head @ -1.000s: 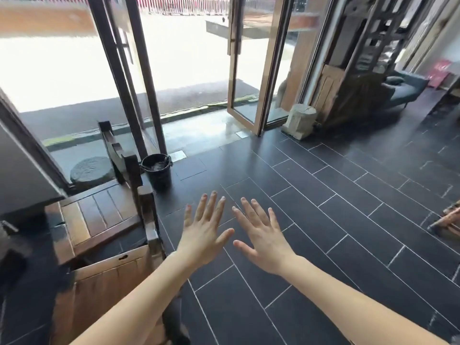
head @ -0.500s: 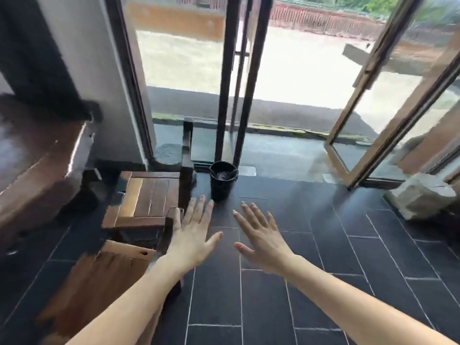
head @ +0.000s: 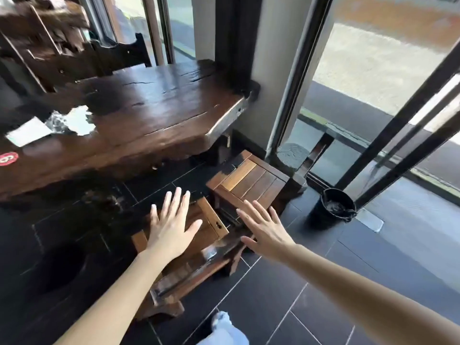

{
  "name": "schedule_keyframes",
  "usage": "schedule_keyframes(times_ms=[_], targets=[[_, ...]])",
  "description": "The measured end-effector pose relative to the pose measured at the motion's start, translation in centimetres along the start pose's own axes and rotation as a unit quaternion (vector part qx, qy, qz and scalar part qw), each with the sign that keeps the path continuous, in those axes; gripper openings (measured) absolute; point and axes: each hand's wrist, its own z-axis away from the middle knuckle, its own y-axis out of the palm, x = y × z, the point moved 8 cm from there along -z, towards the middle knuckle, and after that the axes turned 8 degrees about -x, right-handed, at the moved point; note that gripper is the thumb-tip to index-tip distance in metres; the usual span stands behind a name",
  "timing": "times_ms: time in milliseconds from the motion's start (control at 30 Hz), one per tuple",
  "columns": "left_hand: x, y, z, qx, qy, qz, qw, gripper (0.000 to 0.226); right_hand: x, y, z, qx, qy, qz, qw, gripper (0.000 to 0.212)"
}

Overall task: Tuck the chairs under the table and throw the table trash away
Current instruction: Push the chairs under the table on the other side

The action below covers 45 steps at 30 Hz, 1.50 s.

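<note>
Both hands, left hand (head: 171,227) and right hand (head: 263,229), hover spread and empty above two slatted brown wooden chairs (head: 249,181), which stand clear of the dark wooden table's (head: 159,115) near edge, untucked. Crumpled foil-and-paper trash (head: 62,123), blurred, lies toward its left end.

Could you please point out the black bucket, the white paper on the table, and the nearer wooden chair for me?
black bucket (head: 334,213): head view, on its outer wall below the rim.
white paper (head: 27,132): head view, middle of the flat sheet.
nearer wooden chair (head: 211,226): head view, on the seat between the hands.
</note>
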Motion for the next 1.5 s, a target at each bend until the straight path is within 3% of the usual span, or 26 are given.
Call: schedule_keyframes(times_ms=[200,300,400,533,700,1033,1167,1367,1500], targets=[[1.3,2.6,-1.0,0.026,-0.042,-0.015,0.999,0.091,-1.9,1.2,-5.2,0.029,-0.023,0.011,0.999,0.074],[1.8,3.1,0.4,0.044,-0.073,-0.014,0.996,0.083,-1.3,1.4,-6.2,0.052,-0.034,-0.001,0.998,0.075],[2.5,2.2,0.5,0.008,-0.103,-0.011,0.995,0.086,0.9,0.7,-8.3,0.053,-0.087,-0.014,0.995,0.075],[4.3,1.4,1.3,0.008,-0.182,-0.001,0.983,0.067,2.5,1.0,-10.3,0.054,-0.132,-0.025,0.989,0.073],[6.4,1.6,4.5,0.022,-0.271,-0.004,0.962,0.065,1.9,1.1,-10.8,0.060,-0.172,-0.036,0.983,0.071],[7.5,8.5,12.7,0.094,-0.365,-0.026,0.926,0.070,-4.5,8.7,-8.0,0.188,-0.158,0.039,0.969,0.067],[7.2,10.5,14.8,0.066,-0.375,-0.027,0.924,0.065,-5.1,10.3,-7.3,0.129,-0.153,0.025,0.979,0.056],[7.0,11.5,14.3,0.015,-0.416,-0.027,0.909,0.056,-5.4,11.1,-7.7,0.077,-0.155,0.031,0.984,0.066],[7.5,11.7,14.4,-0.016,-0.402,-0.026,0.915,0.060,-5.3,11.0,-8.1,0.053,-0.145,0.018,0.988,0.054]])
